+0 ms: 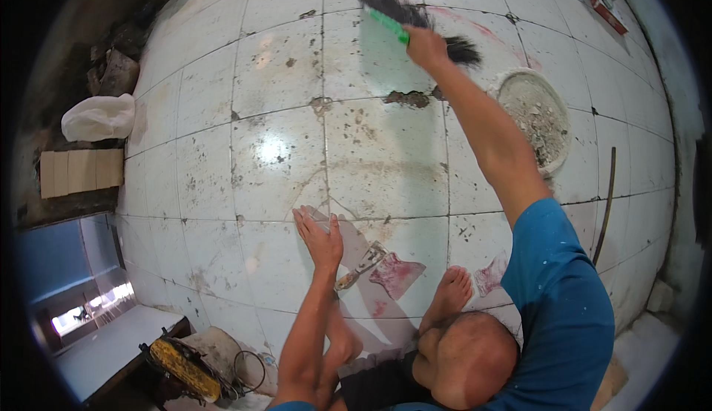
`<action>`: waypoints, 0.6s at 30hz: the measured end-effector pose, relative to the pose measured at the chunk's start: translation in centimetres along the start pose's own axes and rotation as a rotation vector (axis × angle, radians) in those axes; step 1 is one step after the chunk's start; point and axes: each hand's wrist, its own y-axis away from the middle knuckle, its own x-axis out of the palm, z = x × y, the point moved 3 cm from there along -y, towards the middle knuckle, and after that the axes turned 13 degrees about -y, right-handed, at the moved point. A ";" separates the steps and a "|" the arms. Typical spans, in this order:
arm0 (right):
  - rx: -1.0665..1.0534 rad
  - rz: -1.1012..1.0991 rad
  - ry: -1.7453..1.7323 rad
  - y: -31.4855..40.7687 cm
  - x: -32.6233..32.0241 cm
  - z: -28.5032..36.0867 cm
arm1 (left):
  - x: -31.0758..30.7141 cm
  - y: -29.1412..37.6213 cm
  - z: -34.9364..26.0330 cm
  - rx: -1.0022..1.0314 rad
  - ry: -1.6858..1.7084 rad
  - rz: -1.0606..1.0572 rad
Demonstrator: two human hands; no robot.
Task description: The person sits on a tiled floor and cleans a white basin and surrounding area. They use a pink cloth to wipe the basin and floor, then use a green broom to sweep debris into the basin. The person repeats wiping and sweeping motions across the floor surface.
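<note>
My right hand (427, 48) grips a hand brush (389, 10) with a green handle and dark bristles, held over the white floor tiles at the top centre. My left hand (320, 241) hovers over or rests on the tiles, fingers extended, with nothing visible in it. Just right of it lie a stained putty knife (364, 263) and a pink-smeared flexible scraper (396, 274). Under my right forearm, a round basin (534, 116) holds pale rubble and dust. Broken tile (409, 98) shows along a joint below the brush.
At left are a white bag (99, 118) and a row of tan blocks (82, 173). A yellow tool (183, 369) sits low left. A thin rod (605, 205) lies at right; a red box (606, 9) is at upper right. My bare foot (453, 294) is near the scrapers.
</note>
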 end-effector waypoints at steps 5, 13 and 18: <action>-0.306 0.289 -0.255 16.2 5.2 10.6 | -4.0 1.7 5.1 -0.204 -0.027 -0.093; -0.424 0.094 -0.383 6.1 2.7 19.2 | -5.2 3.5 8.0 -0.320 -0.043 -0.127; -0.396 0.208 -0.152 -1.8 10.8 16.0 | -2.4 2.0 4.7 -0.277 0.037 -0.167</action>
